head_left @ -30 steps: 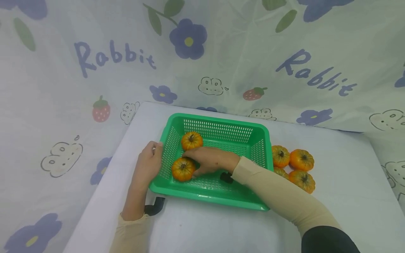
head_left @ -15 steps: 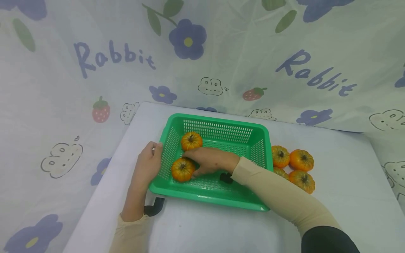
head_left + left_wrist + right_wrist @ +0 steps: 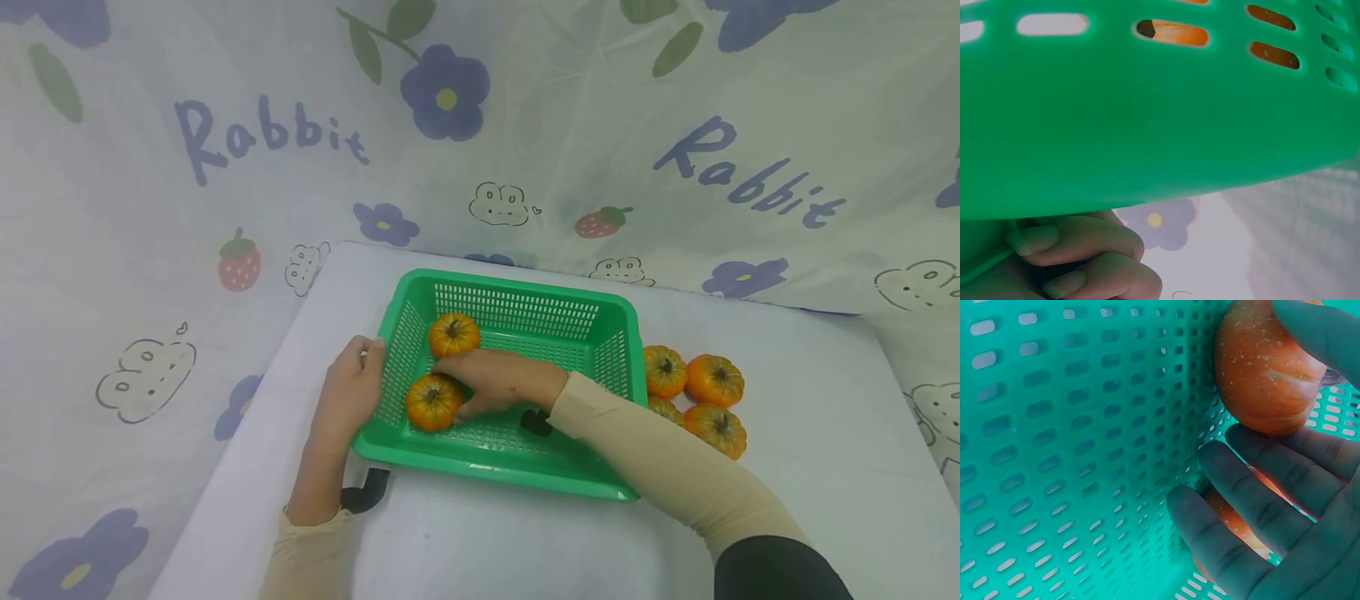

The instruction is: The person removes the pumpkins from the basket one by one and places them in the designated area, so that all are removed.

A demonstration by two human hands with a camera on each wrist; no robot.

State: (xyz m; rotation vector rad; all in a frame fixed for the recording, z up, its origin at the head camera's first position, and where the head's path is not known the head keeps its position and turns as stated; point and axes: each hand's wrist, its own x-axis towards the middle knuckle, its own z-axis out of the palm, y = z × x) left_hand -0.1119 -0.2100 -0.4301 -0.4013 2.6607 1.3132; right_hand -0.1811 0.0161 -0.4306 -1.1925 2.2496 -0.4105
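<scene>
A green plastic basket (image 3: 480, 473) with slotted walls stands on the white table. My left hand (image 3: 351, 390) grips its left rim; in the left wrist view the curled fingers (image 3: 1094, 240) show at the rim, below the wall. Inside, at the left end, sit two small orange pumpkins. My right hand (image 3: 498, 379) reaches in and holds the nearer pumpkin (image 3: 432, 402) between thumb and fingers. The right wrist view shows that pumpkin (image 3: 1266, 369) close to the basket wall, the other fingers spread over the farther pumpkin (image 3: 1235, 519), partly hidden behind them.
Several more pumpkins (image 3: 715, 380) lie on the table (image 3: 825, 400) just right of the basket, one partly covered by its rim and the right sleeve. Behind the table hangs a white cloth (image 3: 555, 125) printed with flowers and rabbits. Black wrist-camera parts (image 3: 367, 490) show near the left wrist.
</scene>
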